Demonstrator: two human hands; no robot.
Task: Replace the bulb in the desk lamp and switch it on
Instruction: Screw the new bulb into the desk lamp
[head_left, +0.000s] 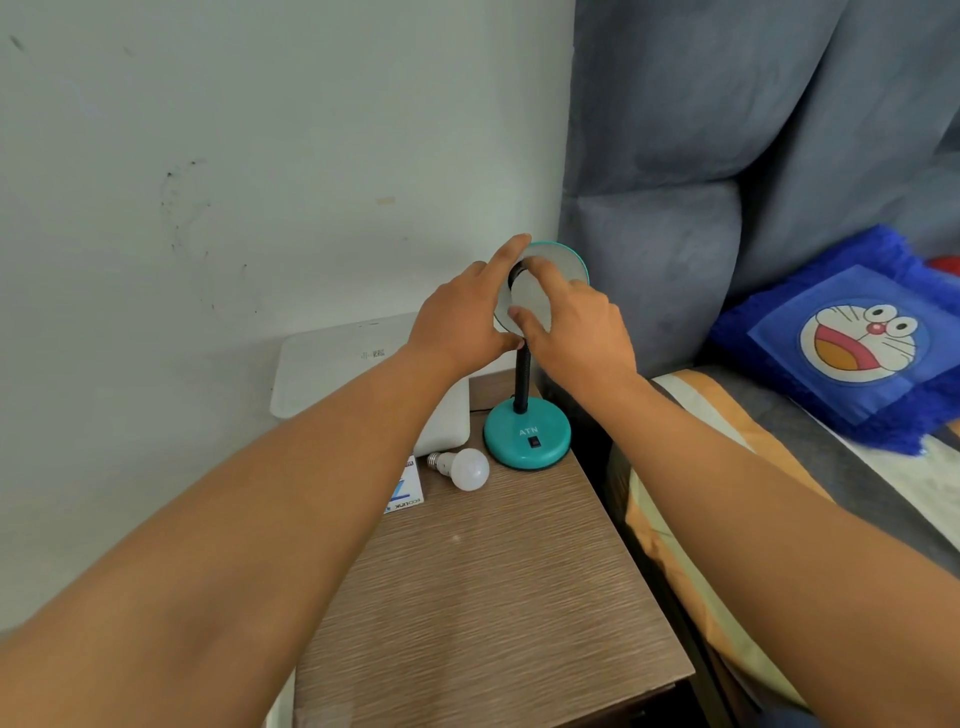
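Observation:
A teal desk lamp stands at the back of a wooden bedside table (498, 597), with a round base (527, 441), a black flexible neck and a teal shade (566, 265) turned toward me. My left hand (462, 317) grips the shade's left rim. My right hand (576, 327) holds a white bulb (530, 304) inside the shade, its end at the black socket. A second white bulb (464, 468) lies on its side on the table, left of the base. A black rocker switch (533, 442) sits on the base front.
A white flat device (332, 374) leans behind the lamp against the wall. A small bulb box (405, 493) lies partly under my left forearm. A bed with a grey headboard (727, 156) and a blue cartoon cushion (857, 338) is to the right.

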